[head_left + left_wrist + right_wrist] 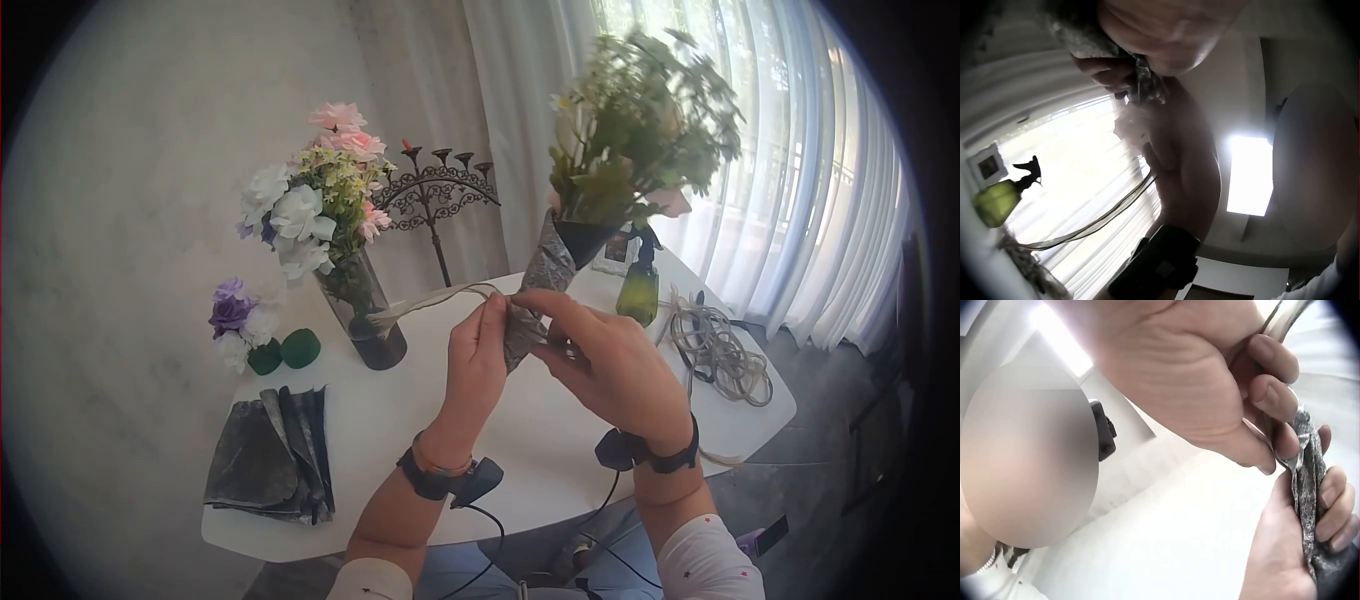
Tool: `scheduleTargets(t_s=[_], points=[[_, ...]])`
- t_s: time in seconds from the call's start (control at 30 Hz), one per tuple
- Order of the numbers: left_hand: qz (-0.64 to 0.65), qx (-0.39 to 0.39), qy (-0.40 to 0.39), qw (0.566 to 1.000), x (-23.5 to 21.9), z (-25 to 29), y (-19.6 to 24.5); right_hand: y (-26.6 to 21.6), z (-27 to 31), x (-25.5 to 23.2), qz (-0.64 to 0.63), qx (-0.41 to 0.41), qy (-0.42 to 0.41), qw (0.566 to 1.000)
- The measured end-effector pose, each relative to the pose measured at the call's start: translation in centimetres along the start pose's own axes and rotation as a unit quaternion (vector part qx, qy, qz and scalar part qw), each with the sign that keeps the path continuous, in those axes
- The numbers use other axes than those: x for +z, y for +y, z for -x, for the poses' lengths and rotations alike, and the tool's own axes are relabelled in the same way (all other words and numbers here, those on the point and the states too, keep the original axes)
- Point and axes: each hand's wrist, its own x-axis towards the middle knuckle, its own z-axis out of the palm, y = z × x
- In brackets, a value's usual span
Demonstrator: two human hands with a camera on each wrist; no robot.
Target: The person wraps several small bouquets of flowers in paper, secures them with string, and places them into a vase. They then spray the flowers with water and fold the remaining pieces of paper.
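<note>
A bouquet of green leaves and pale flowers [640, 130] stands tilted above both hands, its stems wrapped in crinkled dark grey wrapping [550, 262]. My left hand [478, 350] grips the wrapped stems from the left, its fingers round the wrapping [1310, 487] in the right wrist view. On the other side my right hand [605, 365] pinches at the wrapping and a ribbon with curled fingers. A pale ribbon [440, 296] runs left from the hands to a frayed end; a length of it [1097, 229] also hangs from the right hand in the left wrist view.
A glass vase [372, 325] of pink and white flowers stands at the back left. Purple and white flowers [232, 312], green foam pieces [299, 347] and folded dark sheets [262, 455] lie left. A green spray bottle [638, 292] and coiled ribbon [715, 350] are right; a candelabra [435, 200] stands behind.
</note>
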Motion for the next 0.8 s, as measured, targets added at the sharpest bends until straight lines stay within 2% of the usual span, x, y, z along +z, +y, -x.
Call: scheduleTargets(t_s=[0.07,0.13,0.17,0.23,0.27,0.33,0.37,0.4,0.47,0.5,0.57,0.67,0.7,0.73,0.77,0.8], points=[[0.068,-0.069,0.032,0.995,-0.9,-0.3,0.7,0.0,0.1,-1.2,-0.036,0.021,-0.012,0.999],[0.081,-0.087,0.036,0.992,-1.8,-0.6,1.7,0.6,-0.1,-2.6,-0.002,0.028,-0.008,1.0],[0.143,-0.122,0.013,0.982,-2.3,-0.6,2.4,2.0,-0.3,-2.5,-0.005,-0.033,0.014,0.999],[0.272,-0.168,-0.053,0.946,-2.7,-0.4,2.7,3.0,-0.9,-2.7,0.009,0.01,0.012,1.0],[0.273,-0.169,-0.053,0.946,-2.6,0.0,2.8,3.8,-1.3,-2.4,0.013,0.021,0.014,1.0],[0.255,-0.188,-0.158,0.935,-1.6,0.8,3.6,4.9,-1.8,-1.1,-0.001,0.031,0.014,0.999],[0.21,-0.185,-0.173,0.944,-1.0,1.1,4.0,5.9,-2.0,-0.1,-0.015,0.039,0.014,0.999],[0.207,-0.18,-0.184,0.944,-0.3,1.5,3.9,8.2,-1.4,2.1,-0.079,0.007,0.049,0.996],[0.203,-0.226,-0.237,0.923,0.3,1.7,3.3,7.8,-2.7,2.4,-0.044,-0.104,-0.04,0.993],[0.202,-0.227,-0.236,0.923,0.3,1.6,3.0,6.9,-2.9,2.3,-0.107,-0.068,-0.086,0.988],[0.254,-0.284,-0.27,0.885,0.3,1.4,2.6,7.2,-3.0,2.9,-0.096,-0.056,-0.071,0.991],[0.292,-0.252,-0.232,0.893,0.3,1.5,2.5,7.8,-2.8,3.3,-0.077,-0.044,-0.032,0.996],[0.293,-0.254,-0.232,0.892,0.5,1.5,2.2,7.8,-2.8,3.3,-0.058,-0.05,0.006,0.997],[0.176,-0.164,-0.158,0.958,0.8,1.5,1.7,7.7,-2.8,3.2,-0.038,-0.055,0.044,0.997],[0.053,-0.07,-0.078,0.993,1.0,1.4,1.4,7.7,-2.3,2.9,-0.009,-0.039,0.035,0.999],[0.053,-0.071,-0.078,0.993,0.9,1.2,1.1,7.9,-2.0,2.8,-0.009,-0.038,0.034,0.999]])
